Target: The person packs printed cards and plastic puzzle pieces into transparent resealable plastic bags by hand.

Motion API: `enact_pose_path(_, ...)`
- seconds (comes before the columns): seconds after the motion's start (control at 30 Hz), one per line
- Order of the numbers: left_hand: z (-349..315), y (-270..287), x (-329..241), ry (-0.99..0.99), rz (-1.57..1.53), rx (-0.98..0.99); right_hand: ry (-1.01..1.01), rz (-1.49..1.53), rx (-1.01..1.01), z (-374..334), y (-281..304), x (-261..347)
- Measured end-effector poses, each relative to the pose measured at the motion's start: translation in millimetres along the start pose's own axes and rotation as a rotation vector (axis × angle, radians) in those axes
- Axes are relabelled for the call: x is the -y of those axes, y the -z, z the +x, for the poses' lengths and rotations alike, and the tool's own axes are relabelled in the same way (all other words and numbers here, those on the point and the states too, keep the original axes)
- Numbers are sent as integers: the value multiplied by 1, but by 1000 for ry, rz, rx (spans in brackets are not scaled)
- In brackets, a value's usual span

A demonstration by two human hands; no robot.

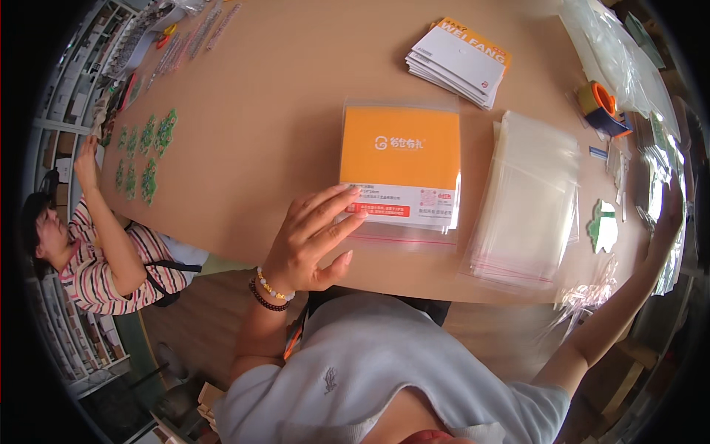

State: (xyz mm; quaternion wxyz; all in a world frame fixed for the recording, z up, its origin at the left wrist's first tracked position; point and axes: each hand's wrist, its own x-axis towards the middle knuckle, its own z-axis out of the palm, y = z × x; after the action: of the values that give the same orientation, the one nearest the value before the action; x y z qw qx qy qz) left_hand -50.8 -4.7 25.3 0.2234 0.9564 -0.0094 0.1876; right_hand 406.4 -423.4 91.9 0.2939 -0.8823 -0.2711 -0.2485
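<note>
An orange and white printed card (401, 152) lies inside a clear plastic sleeve on the table in front of me. My left hand (314, 235) rests at its lower left corner, fingers spread, the tips touching the white strip of the card. At the far right my right arm is stretched out, with my right hand (671, 200) beside shiny clear packaging (658, 159); its fingers are too dim and small to make out. Just right of the card is a stack of empty clear plastic sleeves (521, 200).
Orange and white cards (462, 63) are stacked toward the back. An orange and blue tape dispenser (606, 107) and a green-edged piece (603, 226) lie at right. Several green decorated pieces (149, 181) lie at left, near a co-worker (111, 259) in a striped shirt.
</note>
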Motion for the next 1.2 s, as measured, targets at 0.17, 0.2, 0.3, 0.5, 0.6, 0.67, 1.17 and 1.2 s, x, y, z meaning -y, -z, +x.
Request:
enact_pose_path(0.17, -21, -5, 15, 24, -42, -76, 334, 350, 438, -116, -58, 270)
enact_pose_path(0.2, -19, -5, 21, -13, -83, -87, 337, 514, 541, -137, -65, 302)
enact_pose_path(0.3, -19, -2, 20, 5, -184, -119, 652, 547, 524, -172, -98, 356)
enact_pose_path(0.5, -32, -11, 17, 176, -472, -195, 645, 319, 565, -201, -125, 390)
enact_pose_path(0.6, -32, -16, 7, 315, -619, -282, 601, 309, 588, -199, -122, 391)
enact_pose_path(0.67, -36, -15, 6, 427, -614, -204, 572, 298, 588, -198, -120, 397)
enact_pose_path(1.17, -34, -19, -5, 386, -680, -175, 524, 292, 714, -196, -119, 398)
enact_pose_path(1.2, -35, -22, -5, 391, -728, -209, 541, 310, 699, -195, -119, 398)
